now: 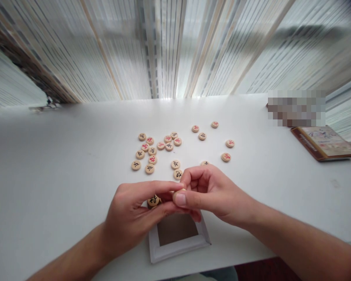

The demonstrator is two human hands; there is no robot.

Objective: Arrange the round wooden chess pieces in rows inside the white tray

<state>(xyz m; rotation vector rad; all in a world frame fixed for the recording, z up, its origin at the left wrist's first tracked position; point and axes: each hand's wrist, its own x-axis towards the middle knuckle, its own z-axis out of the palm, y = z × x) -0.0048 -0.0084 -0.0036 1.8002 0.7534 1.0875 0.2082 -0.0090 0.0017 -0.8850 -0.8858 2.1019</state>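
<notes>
A small round wooden xiangqi piece (179, 191), mostly covered by fingers, is between my two hands above a white-rimmed open box (179, 248). My right hand (212, 193) pinches it between thumb and index finger. My left hand (134, 212) comes from the other side, its index finger and thumb closed toward the same piece. Through the gap in the left hand shows a piece with a black character (153, 200); whether it is held or lies below cannot be told. Just beyond the fingers are two more black-marked pieces, one (175, 164) behind the other (178, 174).
Several red- and black-marked pieces lie scattered on the white table (76, 175), grouped at centre-left, with a few like this red one (226, 157) to the right. A brown-edged booklet or box (324, 142) lies at far right. Striped curtains (169, 47) hang along the back edge.
</notes>
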